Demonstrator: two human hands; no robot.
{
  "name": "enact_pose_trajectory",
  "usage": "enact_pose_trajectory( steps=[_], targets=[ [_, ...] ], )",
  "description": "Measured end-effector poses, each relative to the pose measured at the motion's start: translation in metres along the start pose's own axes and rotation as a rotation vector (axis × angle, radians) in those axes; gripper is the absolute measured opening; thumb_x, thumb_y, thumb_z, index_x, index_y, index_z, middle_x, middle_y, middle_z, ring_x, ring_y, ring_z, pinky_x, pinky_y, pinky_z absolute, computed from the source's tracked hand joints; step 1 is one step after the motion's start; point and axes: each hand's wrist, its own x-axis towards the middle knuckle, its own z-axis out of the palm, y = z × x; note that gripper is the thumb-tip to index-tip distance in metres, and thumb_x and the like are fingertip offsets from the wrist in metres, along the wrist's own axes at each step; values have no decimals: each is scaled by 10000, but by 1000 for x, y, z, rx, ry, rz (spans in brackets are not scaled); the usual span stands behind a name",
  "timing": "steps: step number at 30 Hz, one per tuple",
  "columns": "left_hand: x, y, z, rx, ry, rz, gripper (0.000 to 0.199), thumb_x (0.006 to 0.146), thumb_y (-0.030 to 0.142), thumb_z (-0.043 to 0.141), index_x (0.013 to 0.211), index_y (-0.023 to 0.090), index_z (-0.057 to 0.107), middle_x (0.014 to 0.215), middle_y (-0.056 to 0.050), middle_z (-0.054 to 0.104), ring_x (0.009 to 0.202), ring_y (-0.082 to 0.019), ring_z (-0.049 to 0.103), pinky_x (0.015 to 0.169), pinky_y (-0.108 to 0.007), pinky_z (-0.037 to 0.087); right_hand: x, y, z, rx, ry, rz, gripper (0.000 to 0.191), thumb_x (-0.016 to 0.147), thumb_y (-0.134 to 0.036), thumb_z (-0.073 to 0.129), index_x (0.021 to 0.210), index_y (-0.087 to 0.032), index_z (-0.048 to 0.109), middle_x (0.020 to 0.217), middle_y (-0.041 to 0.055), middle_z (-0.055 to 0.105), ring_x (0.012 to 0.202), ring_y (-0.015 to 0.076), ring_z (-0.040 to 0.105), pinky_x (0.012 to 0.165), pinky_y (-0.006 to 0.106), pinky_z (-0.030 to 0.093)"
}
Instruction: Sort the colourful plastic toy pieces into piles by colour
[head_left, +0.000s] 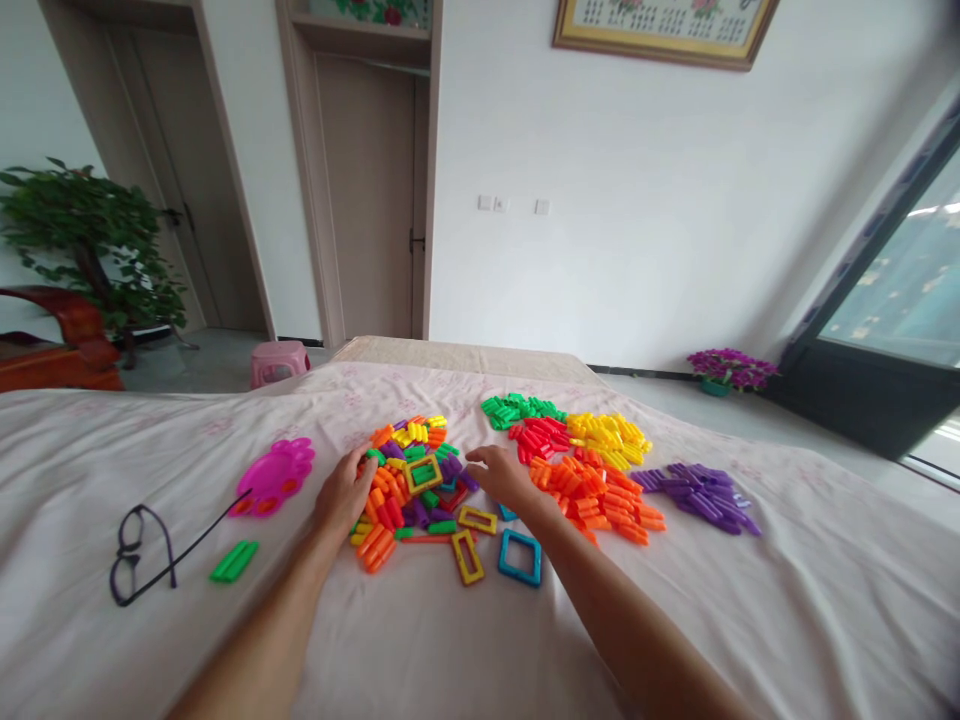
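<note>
My left hand [347,492] lies against the left side of a mixed pile of colored plastic pieces [395,482], fingers loosely extended. At the pile's right edge is my right hand [504,478], its fingers stretched leftward and apart, with nothing visible in them. The pile mixes orange, green, yellow, purple and red pieces, with a yellow rectangular frame [424,475] on top. In front of it lie another yellow frame [468,557] and a blue square frame [520,557]. Beyond my right hand spreads a heap of orange pieces [589,490].
Sorted heaps of green [519,410], red [538,438], yellow [609,440] and purple pieces [705,496] lie at the right. On the left are a magenta tray [271,474], black-framed glasses [129,548] and green pieces [234,562]. A pale cloth [420,650] covers the table.
</note>
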Motion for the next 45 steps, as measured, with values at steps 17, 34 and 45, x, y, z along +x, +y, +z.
enact_pose_trajectory(
  steps=[17,34,45],
  targets=[
    [-7,15,-8,-11,146,87,408,902,373,424,1222,187,597,1267,-83,628,1192,-198,561,1023,-311,413,-37,-39,8,-332,34,-39,303,820,-391,546,1042,-244,691,1177,88,627,1132,273,485,949,397,323],
    [-24,58,-7,77,-164,387,376,818,384,590,1160,244,660,1170,-63,677,1104,-207,604,1029,-352,414,-25,-47,17,-410,6,29,362,786,-467,575,919,-166,725,1067,181,649,1066,348,514,878,445,365],
    [-8,17,-3,-256,235,14,379,896,424,416,1054,188,667,1096,-70,711,1029,-202,644,901,-297,488,-35,-65,-4,-452,89,9,213,874,-209,459,1011,-179,619,939,128,700,916,248,632,801,347,391]
  ],
)
